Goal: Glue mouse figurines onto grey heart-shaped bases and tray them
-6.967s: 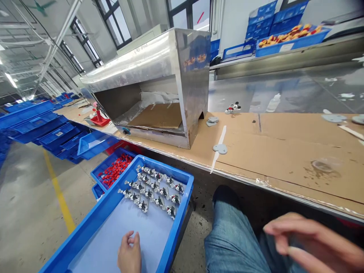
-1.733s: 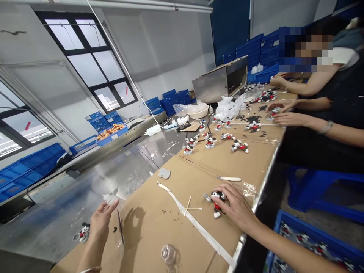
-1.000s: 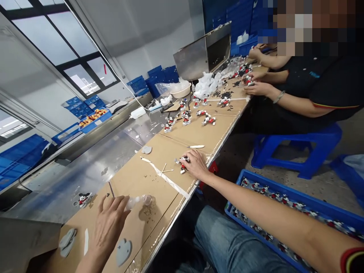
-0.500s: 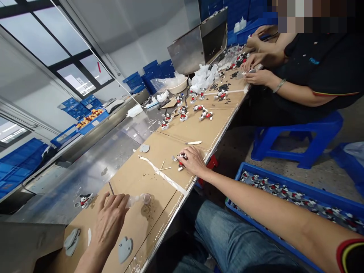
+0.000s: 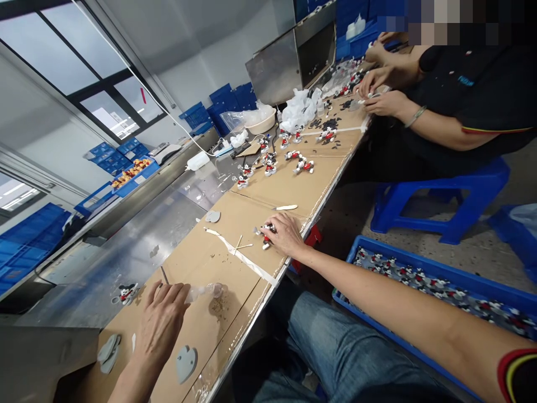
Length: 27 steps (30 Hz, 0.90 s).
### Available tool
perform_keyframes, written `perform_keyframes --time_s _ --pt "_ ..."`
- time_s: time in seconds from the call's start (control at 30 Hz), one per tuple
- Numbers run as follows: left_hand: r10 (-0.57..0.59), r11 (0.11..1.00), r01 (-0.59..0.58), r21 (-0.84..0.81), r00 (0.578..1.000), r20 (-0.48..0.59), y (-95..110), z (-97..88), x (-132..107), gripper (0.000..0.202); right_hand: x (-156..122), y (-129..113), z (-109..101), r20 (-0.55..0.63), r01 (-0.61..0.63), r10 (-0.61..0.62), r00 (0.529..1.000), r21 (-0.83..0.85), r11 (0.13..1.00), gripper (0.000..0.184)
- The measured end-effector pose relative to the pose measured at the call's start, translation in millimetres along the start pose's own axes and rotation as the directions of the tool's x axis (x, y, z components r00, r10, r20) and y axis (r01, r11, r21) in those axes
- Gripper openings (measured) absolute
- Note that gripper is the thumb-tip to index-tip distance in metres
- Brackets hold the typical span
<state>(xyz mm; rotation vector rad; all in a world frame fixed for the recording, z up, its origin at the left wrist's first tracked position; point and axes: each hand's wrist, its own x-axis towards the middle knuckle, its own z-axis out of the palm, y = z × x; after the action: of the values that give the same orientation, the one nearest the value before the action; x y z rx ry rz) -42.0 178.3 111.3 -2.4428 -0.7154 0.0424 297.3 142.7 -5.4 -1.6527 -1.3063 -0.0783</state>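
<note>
My right hand (image 5: pixel 285 234) is closed around a small mouse figurine (image 5: pixel 267 237), red, black and white, at the cardboard-covered table edge. My left hand (image 5: pixel 161 319) is curled round one end of a small clear plastic bottle (image 5: pixel 203 292), which points right, low over the table. A thin dark stick (image 5: pixel 164 274) shows just beyond its knuckles; whether the fingers touch it is hidden. Left of that hand stands another mouse figurine (image 5: pixel 126 294). Grey heart-shaped plates lie near it, one single plate (image 5: pixel 186 364) and a small pile (image 5: pixel 109 354).
Crossed cotton swabs (image 5: pixel 240 245) and a white-handled knife (image 5: pixel 286 207) lie on the cardboard. Several figurines (image 5: pixel 269 163) stand farther back. A blue crate (image 5: pixel 356 252) of figurines sits below at right. A co-worker's hands (image 5: pixel 377 98) work at the far end, above a blue stool (image 5: pixel 440 187).
The view has shifted very slightly. Both hands keep nearly the same place and hold, and the figurines on the table stay where they were.
</note>
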Motion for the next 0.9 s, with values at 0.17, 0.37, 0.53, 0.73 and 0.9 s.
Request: perform_keyframes --time_s 0.17,0.37,0.53,0.73,0.9 --pt "-0.014 1.000 0.014 -0.009 1.000 0.000 -0.6 1.0 -1.0 0.021 0.0 1.3 1.0 -0.008 0.009 -0.009 1.000 0.007 1.000 0.012" --pt "-0.031 0.999 0.031 -0.042 0.999 -0.010 -0.8 6.3 -3.6 0.020 0.1 2.2 2.4 -0.017 0.015 -0.015 1.000 0.001 1.000 0.012" --pt "-0.041 0.999 0.040 -0.033 0.999 -0.029 1.2 9.8 -6.2 0.021 0.0 3.2 3.5 -0.016 0.022 -0.022 1.000 -0.001 1.000 0.012" --pt "-0.111 0.989 0.104 -0.106 0.992 -0.055 3.0 21.3 -11.1 0.024 0.6 1.8 1.9 -0.006 0.019 -0.019 1.000 -0.007 1.000 0.011" --pt "-0.292 0.901 0.278 -0.333 0.956 0.008 5.8 40.1 -19.1 0.028 0.5 2.1 3.2 -0.016 0.013 -0.014 1.000 -0.020 1.000 0.011"
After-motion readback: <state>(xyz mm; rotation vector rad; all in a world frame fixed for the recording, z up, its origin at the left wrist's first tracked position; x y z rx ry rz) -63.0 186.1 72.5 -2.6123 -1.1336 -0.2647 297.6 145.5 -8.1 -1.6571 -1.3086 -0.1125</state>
